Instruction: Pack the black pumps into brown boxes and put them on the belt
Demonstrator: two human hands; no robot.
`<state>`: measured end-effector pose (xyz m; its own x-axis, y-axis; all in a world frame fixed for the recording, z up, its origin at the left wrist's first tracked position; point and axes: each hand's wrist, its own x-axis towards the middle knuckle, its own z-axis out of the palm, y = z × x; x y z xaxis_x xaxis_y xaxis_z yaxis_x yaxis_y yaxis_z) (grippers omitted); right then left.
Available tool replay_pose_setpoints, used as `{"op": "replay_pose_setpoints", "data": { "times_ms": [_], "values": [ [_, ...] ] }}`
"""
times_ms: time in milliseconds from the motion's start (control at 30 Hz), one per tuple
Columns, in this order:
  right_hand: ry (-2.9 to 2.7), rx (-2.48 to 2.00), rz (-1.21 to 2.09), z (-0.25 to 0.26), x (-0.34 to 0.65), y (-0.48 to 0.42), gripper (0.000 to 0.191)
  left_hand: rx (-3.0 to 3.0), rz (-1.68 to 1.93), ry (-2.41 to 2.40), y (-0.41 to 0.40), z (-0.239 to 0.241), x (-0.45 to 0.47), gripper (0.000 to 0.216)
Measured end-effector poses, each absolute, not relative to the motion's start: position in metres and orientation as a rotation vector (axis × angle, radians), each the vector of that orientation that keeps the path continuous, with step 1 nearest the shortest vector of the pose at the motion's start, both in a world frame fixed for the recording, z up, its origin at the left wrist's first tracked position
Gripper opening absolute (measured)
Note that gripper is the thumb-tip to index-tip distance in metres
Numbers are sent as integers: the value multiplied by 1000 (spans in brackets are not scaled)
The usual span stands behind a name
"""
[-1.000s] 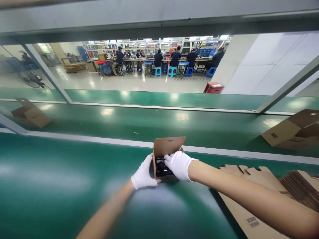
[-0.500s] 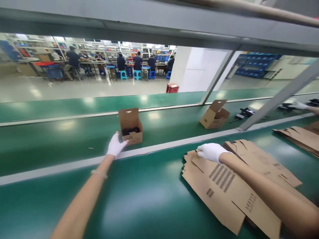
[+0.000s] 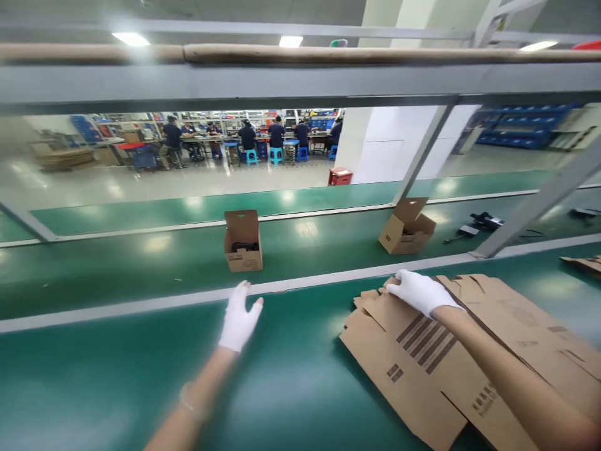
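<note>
My right hand [image 3: 420, 291] rests on the far end of the stack of flattened carton blanks [image 3: 413, 363] on the green bench [image 3: 94, 376]. Its fingers [image 3: 399, 283] lie loosely together over the flap edge, flat on top rather than clamped round anything. My left hand [image 3: 239, 319] hovers over bare bench just short of the metal rail [image 3: 117, 305], fingers apart and holding nothing. It is nearest to the small open carton [image 3: 243, 241] standing on the conveyor belt [image 3: 117, 263], but clearly apart from it. The risk I see lies in the stack, because the blanks are fanned and slightly offset. A flat press with a sideways pull could drag two or three sheets at once, or slide the top one off toward the near edge. With only one hand on it, a lifted blank could also flop and crease at its scores. The top blank lies flat, printed bars up. Its long axis runs diagonally from the rail toward my near right, roughly along my right forearm, with the notched flap end pointing away from me and to the left. A second open carton [image 3: 406, 227] sits tilted farther along the belt.
</note>
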<state>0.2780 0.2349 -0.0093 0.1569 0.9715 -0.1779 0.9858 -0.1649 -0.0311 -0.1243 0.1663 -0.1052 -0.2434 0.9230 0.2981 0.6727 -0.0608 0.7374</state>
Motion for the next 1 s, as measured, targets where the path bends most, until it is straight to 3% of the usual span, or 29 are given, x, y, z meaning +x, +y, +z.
{"op": "replay_pose_setpoints", "data": {
  "times_ms": [167, 267, 433, 567, 667, 733, 800, 867, 933, 1000],
  "values": [
    [2660, 2278, -790, 48, 220, 169, 32, 1544, 1004, 1461, 129, -74, -86, 52],
    [2929, 2361, -1054, 66, 182, 122, 35, 1419, 1076, 1422, 115, -55, -79, 56],
    [3170, 2486, -1289, 49, 138, 71, 31, 1348, 1387, 1635, 97, -24, -107, 53],
    [3146, 2513, -1877, 29, 111, 58, 28, 1370, 1624, 1806, 78, -17, -128, 50],
    [2944, 2488, -2345, 23, 90, 54, 26, 1307, 1615, 1857, 67, -19, -135, 58],
    [2905, 2480, -2476, 17, 79, 50, 25, 1254, 1556, 1776, 64, -20, -137, 60],
    [2961, 2502, -2434, 8, 71, 44, 21, 1211, 1496, 1636, 62, -20, -138, 56],
    [3124, 2548, -2158, -3, 66, 35, 14, 1244, 1431, 1566, 62, -19, -140, 47],
    [3385, 2537, -1644, -15, 62, 25, 13, 1326, 1341, 1615, 62, -17, -142, 38],
    [3655, 2398, -1073, -24, 59, 14, 22, 1398, 1245, 1720, 62, -16, -145, 31]
  ]
}}
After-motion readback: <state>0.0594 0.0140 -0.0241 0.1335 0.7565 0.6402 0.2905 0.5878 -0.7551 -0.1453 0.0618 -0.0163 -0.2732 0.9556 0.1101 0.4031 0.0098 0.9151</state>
